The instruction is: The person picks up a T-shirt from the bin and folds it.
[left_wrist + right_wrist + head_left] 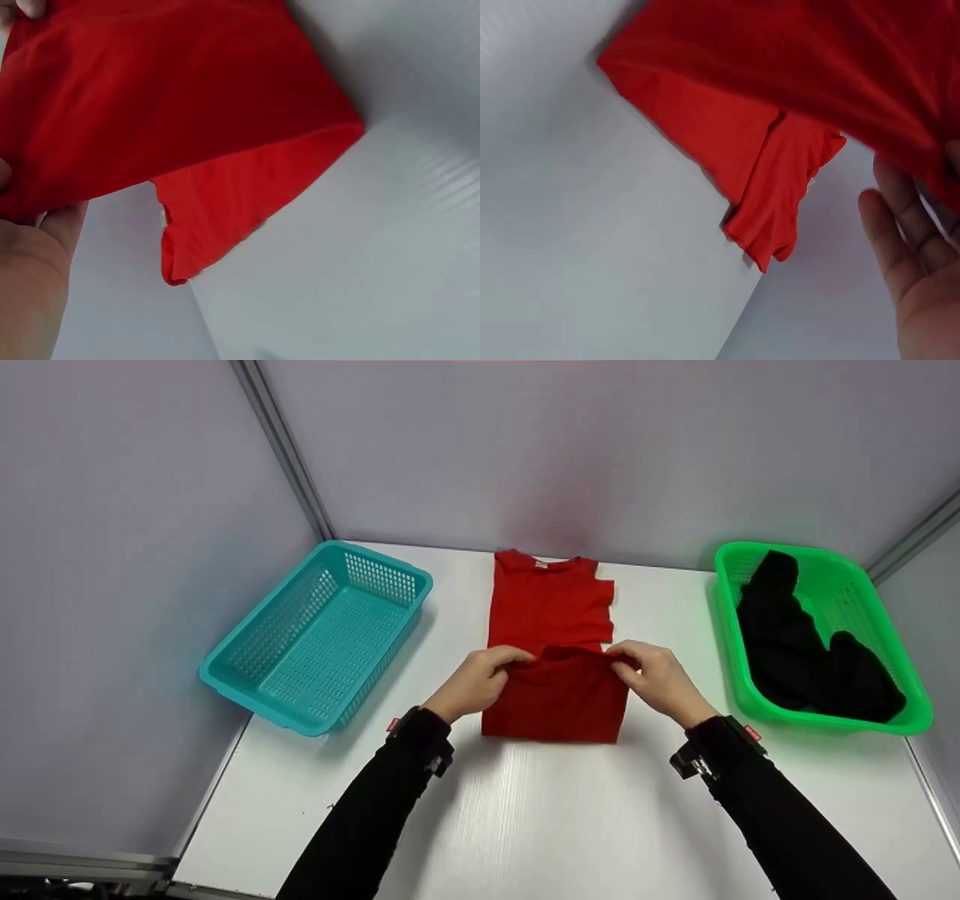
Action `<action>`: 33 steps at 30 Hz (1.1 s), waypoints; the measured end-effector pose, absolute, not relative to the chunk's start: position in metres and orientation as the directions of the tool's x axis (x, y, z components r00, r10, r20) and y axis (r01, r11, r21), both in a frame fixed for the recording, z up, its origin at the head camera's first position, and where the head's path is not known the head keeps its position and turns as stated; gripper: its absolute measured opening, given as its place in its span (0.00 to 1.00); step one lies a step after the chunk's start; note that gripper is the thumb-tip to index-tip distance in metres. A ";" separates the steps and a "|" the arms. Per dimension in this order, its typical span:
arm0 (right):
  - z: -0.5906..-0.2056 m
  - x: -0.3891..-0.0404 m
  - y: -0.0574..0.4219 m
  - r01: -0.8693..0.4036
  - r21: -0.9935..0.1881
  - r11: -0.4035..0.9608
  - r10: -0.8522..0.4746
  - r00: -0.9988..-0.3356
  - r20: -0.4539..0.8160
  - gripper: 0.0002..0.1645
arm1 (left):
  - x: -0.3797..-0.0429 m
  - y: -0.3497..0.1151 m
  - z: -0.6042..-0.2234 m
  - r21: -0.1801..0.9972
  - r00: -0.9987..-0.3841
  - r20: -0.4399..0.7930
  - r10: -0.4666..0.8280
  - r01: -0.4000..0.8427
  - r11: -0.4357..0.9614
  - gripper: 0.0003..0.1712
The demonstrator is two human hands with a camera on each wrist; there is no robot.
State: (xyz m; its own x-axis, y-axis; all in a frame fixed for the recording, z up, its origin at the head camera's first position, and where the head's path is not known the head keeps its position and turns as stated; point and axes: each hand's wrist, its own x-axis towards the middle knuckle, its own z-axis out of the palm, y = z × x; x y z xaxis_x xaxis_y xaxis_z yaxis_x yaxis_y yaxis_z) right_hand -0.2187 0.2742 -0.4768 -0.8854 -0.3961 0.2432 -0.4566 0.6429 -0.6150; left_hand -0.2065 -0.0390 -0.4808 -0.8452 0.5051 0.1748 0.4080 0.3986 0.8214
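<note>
A red T-shirt (551,604) lies on the white table, its neckline toward the back wall and its lower part folded up over itself. My left hand (478,679) pinches the left corner of the raised hem. The opposite corner is pinched by my right hand (660,676). Between both hands the hem is lifted off the layer beneath. The left wrist view has the raised red cloth (172,90) above the lower layer, with the left hand (30,277) at its edge. In the right wrist view, the right hand (922,247) holds the cloth's edge, and a sleeve (769,217) lies folded in.
At the left stands a blue-green plastic basket (322,645) with nothing in it. A green basket (851,585) at the right holds black cloth (795,652). Pale panels (600,457) enclose the white table (555,825) at the back and sides.
</note>
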 end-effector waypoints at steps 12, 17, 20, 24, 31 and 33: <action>-0.487 -0.243 0.262 -0.388 -0.508 0.769 -0.321 -0.922 0.219 0.09 | -0.240 -0.025 -0.490 0.843 -0.904 0.035 0.427 0.255 0.473 0.31; -0.497 -0.249 0.256 -0.351 -0.473 0.808 -0.274 -0.935 0.225 0.12 | -0.249 -0.018 -0.498 0.816 -0.942 0.025 0.333 0.212 0.538 0.30; -0.505 -0.250 0.254 -0.339 -0.483 0.807 -0.271 -0.940 0.206 0.19 | -0.251 -0.017 -0.505 0.751 -0.961 0.056 0.272 0.221 0.623 0.31; -0.517 -0.243 0.257 -0.348 -0.469 0.812 -0.316 -0.937 0.149 0.23 | -0.244 -0.022 -0.517 0.696 -0.969 0.040 0.244 0.202 0.689 0.31; -0.545 -0.211 0.267 -0.527 -0.359 0.770 -0.518 -0.845 0.130 0.19 | -0.219 -0.042 -0.542 0.571 -0.920 0.067 0.387 0.353 0.741 0.16; -0.554 -0.201 0.272 -0.595 -0.312 0.740 -0.586 -0.799 0.134 0.21 | -0.209 -0.048 -0.549 0.491 -0.883 0.053 0.467 0.430 0.757 0.12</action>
State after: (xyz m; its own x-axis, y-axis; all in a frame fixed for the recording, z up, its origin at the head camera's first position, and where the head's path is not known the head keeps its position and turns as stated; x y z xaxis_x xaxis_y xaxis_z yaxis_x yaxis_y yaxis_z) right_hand -0.2008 0.2715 -0.5536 -0.7990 -0.5862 0.1337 -0.5954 0.7404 -0.3120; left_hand -0.2095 -0.0480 -0.5495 -0.8825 0.4673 0.0530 0.4305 0.7574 0.4909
